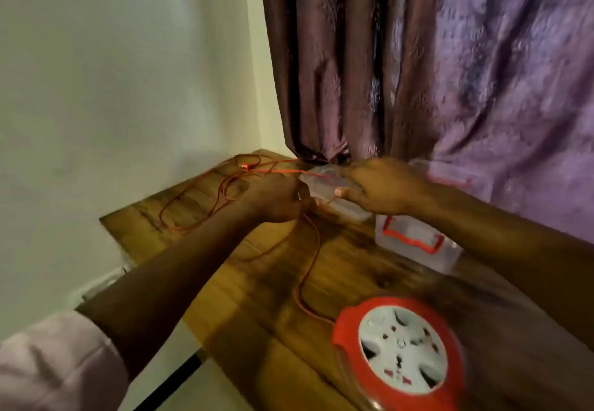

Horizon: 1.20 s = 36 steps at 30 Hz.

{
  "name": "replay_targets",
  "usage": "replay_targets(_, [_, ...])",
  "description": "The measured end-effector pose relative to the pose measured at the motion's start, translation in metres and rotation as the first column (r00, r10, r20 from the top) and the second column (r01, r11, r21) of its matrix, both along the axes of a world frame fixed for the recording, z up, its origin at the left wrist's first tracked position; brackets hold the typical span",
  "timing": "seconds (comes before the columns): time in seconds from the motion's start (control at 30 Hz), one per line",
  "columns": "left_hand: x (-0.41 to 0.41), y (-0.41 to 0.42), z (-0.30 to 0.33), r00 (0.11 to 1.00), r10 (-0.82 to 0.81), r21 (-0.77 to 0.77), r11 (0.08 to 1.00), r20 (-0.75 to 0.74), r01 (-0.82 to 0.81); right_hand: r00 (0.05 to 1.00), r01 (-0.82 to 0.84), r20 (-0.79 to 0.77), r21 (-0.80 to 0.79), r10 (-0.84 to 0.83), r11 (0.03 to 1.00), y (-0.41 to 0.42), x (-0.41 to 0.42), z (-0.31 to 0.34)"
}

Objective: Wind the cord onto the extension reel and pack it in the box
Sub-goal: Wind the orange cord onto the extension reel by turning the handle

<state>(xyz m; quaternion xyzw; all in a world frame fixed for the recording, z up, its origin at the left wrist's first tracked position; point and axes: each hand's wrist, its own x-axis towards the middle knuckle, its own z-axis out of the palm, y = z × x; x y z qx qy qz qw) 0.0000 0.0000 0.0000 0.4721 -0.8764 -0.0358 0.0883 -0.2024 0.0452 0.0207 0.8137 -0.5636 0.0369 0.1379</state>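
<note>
A wooden table [231,285] with a glossy, streaky brown-and-amber grain stands in a room corner; a plain pale wall [112,89] runs along its left side, and a heavy purple curtain [450,73] with an embossed pattern hangs in deep folds behind it, its hem reaching the tabletop's far edge. One round extension reel [398,356] lies flat near the table's front edge; it has a bright orange-red plastic rim and a white hub with dark wedge-shaped openings, and motion blur softens its detail. One thin orange cord [308,269] runs from the reel's left side up the table to the hands, then spreads in loose loops over the far left corner; most of it lies unwound. One clear plastic box [414,243] with orange-red clips sits at the right, under the right forearm. A second clear plastic piece [324,179], flat and rectangular like a lid, is held between the two hands at the far side of the table. The left hand [273,198] has its fingers curled at the piece's left end where the cord passes; whether it grips the cord, the piece or both cannot be told. The right hand [382,185] holds the piece from above, fingers bent over it and thumb at its near edge. One pale pink sleeve [54,365] covers the left upper arm.
</note>
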Motion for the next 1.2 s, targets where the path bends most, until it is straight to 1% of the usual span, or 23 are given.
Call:
replay_targets(0.07, [-0.004,0.013,-0.017,0.999,-0.036,0.156,0.987,-0.009,0.037,0.999,-0.04,0.002,0.013,0.04,0.999,0.014,-0.001,-0.012])
replay_targets(0.1, [-0.005,0.023,-0.027,0.997,-0.049,0.272,0.96,-0.055,0.063,0.999,-0.053,0.006,0.073,0.052,0.996,0.027,-0.001,-0.018])
replay_targets(0.13, [-0.006,0.034,-0.034,0.994,-0.044,0.397,0.914,-0.101,0.081,0.999,-0.043,0.018,0.154,0.041,0.987,0.043,0.002,-0.021])
replay_targets(0.17, [-0.008,0.047,-0.043,0.989,-0.042,0.492,0.864,-0.143,0.108,0.999,-0.026,0.026,0.266,0.02,0.964,0.059,0.003,-0.027])
replay_targets(0.2, [-0.01,0.062,-0.051,0.985,-0.033,0.546,0.829,-0.169,0.122,1.0,-0.008,0.028,0.366,-0.003,0.93,0.075,0.004,-0.033])
replay_targets(0.23, [-0.012,0.075,-0.056,0.984,-0.03,0.579,0.805,-0.175,0.128,0.999,0.019,0.02,0.452,-0.032,0.892,0.089,0.003,-0.038])
replay_targets(0.3, [-0.018,0.095,-0.063,0.991,-0.052,0.587,0.802,-0.122,0.114,0.995,0.091,-0.016,0.553,-0.098,0.828,0.114,-0.002,-0.047])
replay_targets(0.37, [-0.025,0.108,-0.064,0.994,-0.098,0.55,0.829,-0.041,0.105,0.99,0.127,-0.022,0.582,-0.14,0.803,0.133,-0.01,-0.051])
replay_targets(0.43, [-0.032,0.118,-0.065,0.993,-0.12,0.528,0.844,0.009,0.097,0.986,0.147,-0.02,0.592,-0.168,0.793,0.149,-0.017,-0.057])
replay_targets(0.5, [-0.038,0.124,-0.067,0.993,-0.118,0.518,0.85,0.023,0.089,0.984,0.152,-0.011,0.56,-0.176,0.814,0.162,-0.022,-0.066])
replay_targets(0.57, [-0.043,0.127,-0.07,0.995,-0.096,0.56,0.825,0.002,0.079,0.986,0.127,0.031,0.487,-0.163,0.864,0.173,-0.024,-0.077])
replay_targets(0.6, [-0.043,0.128,-0.072,0.997,-0.07,0.589,0.805,-0.031,0.075,0.987,0.121,0.038,0.44,-0.153,0.89,0.177,-0.025,-0.082])
replay_targets(0.7, [-0.039,0.128,-0.073,0.984,0.018,0.625,0.774,-0.178,0.099,0.994,0.108,-0.008,0.273,-0.11,0.956,0.186,-0.027,-0.092])
replay_targets(0.8, [-0.032,0.125,-0.071,0.923,0.055,0.617,0.759,-0.38,0.208,0.996,0.081,-0.037,0.074,-0.078,0.994,0.195,-0.023,-0.099])
replay_targets(0.87, [-0.027,0.125,-0.066,0.875,0.072,0.569,0.784,-0.479,0.248,0.992,0.054,-0.112,-0.084,-0.063,0.995,0.198,-0.016,-0.103])
replay_targets(0.93, [-0.023,0.125,-0.059,0.851,0.068,0.524,0.813,-0.52,0.255,0.979,0.07,-0.174,-0.185,-0.102,0.98,0.198,-0.009,-0.106])
replay_targets(1.07, [-0.016,0.122,-0.057,0.772,0.09,0.484,0.823,-0.629,0.298,0.955,0.116,-0.241,-0.234,-0.173,0.965,0.188,0.002,-0.117])
replay_targets(1.13, [-0.014,0.12,-0.058,0.745,0.092,0.454,0.839,-0.661,0.3,0.953,0.123,-0.244,-0.237,-0.181,0.964,0.183,0.005,-0.115])
replay_targets(1.2, [-0.013,0.121,-0.058,0.728,0.054,0.384,0.875,-0.683,0.295,0.957,0.134,-0.217,-0.252,-0.191,0.958,0.181,0.008,-0.108])
